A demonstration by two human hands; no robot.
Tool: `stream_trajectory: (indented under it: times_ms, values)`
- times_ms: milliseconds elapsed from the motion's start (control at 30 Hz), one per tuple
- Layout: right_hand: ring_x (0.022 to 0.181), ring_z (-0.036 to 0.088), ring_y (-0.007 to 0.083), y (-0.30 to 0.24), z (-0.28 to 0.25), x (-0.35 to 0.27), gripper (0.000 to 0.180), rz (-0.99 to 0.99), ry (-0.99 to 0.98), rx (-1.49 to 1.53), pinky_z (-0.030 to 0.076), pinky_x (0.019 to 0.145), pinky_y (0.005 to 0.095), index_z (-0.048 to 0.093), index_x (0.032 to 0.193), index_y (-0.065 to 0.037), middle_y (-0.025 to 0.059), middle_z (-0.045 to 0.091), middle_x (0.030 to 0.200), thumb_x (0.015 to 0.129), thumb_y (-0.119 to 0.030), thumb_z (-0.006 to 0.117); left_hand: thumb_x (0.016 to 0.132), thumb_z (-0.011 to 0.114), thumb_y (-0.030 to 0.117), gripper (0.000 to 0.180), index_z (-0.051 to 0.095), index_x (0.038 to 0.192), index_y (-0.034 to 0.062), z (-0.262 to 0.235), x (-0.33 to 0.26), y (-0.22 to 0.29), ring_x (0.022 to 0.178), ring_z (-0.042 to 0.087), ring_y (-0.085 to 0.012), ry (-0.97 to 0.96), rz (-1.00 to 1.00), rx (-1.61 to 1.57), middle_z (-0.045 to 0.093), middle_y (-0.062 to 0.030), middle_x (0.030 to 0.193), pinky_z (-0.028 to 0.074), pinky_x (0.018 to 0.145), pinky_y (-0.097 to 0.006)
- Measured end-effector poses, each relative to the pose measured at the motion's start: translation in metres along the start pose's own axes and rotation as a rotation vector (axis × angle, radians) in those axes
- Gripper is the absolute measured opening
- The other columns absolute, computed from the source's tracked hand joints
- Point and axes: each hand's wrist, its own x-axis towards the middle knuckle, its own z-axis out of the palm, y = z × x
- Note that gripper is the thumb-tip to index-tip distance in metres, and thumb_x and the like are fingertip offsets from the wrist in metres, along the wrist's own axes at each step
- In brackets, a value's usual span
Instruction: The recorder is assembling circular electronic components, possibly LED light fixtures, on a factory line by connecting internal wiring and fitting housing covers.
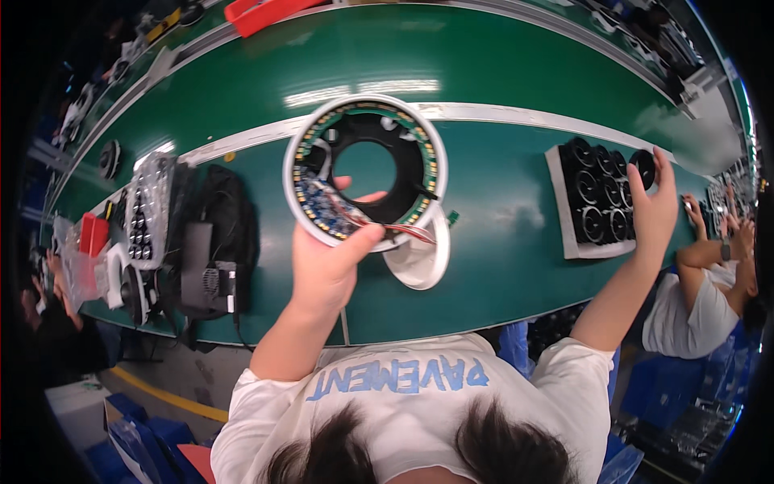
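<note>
My left hand (326,270) holds up a white ring-shaped housing (292,173) with a black inner ring, a band of small lights around its rim and a circuit board with red and white wires; my thumb presses on the wires. A white round cap (421,260) lies on the green belt just below it. My right hand (655,203) reaches out to the right, fingers spread against the edge of a white tray (558,202) packed with several black round parts; it grips nothing that I can see.
The green conveyor belt (500,266) has a white stripe (516,115) along it. At the left lie a black pouch (211,242), a clear bag of small parts (149,206) and a red piece (93,234). A red bin (262,12) sits at the far edge. Another person (709,282) works at the right.
</note>
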Motion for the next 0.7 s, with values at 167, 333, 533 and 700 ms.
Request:
stream_trajectory:
  times_ms: [167,333,533,700]
  values:
    - [0.098,0.057,0.0245,-0.164,0.005,-0.033,0.052,-0.657,-0.239,0.646,0.043,0.086,0.0347,0.059,0.108,-0.004,0.0127,0.059,0.109,0.059,-0.01,0.073,0.071,0.063,-0.012,0.057,0.035,0.12,-0.0027,-0.002,-0.005,0.003,0.099,0.059,-0.026,-0.008,-0.061,0.023,0.053,-0.016,0.106,0.05,0.085,-0.035]
    - [0.097,0.055,0.027,-0.224,0.039,-0.048,0.047,-0.963,-0.375,0.555,0.04,0.085,0.0386,0.062,0.102,-0.012,0.0083,0.058,0.111,0.057,-0.015,0.073,0.071,0.064,-0.008,0.059,0.037,0.122,-0.0005,0.0,0.004,0.0,0.096,0.058,-0.0189,-0.044,-0.054,0.014,0.054,-0.0124,0.11,0.049,0.084,-0.031]
    - [0.099,0.054,0.0242,-0.221,0.056,-0.052,0.033,-0.944,-0.412,0.475,0.037,0.091,0.0422,0.065,0.094,-0.014,0.0041,0.059,0.108,0.062,-0.014,0.071,0.07,0.063,-0.009,0.058,0.039,0.122,0.0005,-0.003,0.009,0.0,0.1,0.057,-0.0186,-0.011,-0.113,-0.09,0.053,-0.0103,0.112,0.049,0.085,-0.032]
    - [0.101,0.055,0.0222,-0.219,0.055,-0.061,0.02,-0.978,-0.414,0.354,0.033,0.095,0.0471,0.068,0.084,-0.017,0.0014,0.059,0.105,0.065,-0.015,0.069,0.071,0.065,-0.007,0.056,0.04,0.12,0.0015,0.0,0.005,0.0,0.1,0.057,-0.0182,-0.035,-0.056,-0.054,0.054,-0.0104,0.111,0.05,0.085,-0.031]
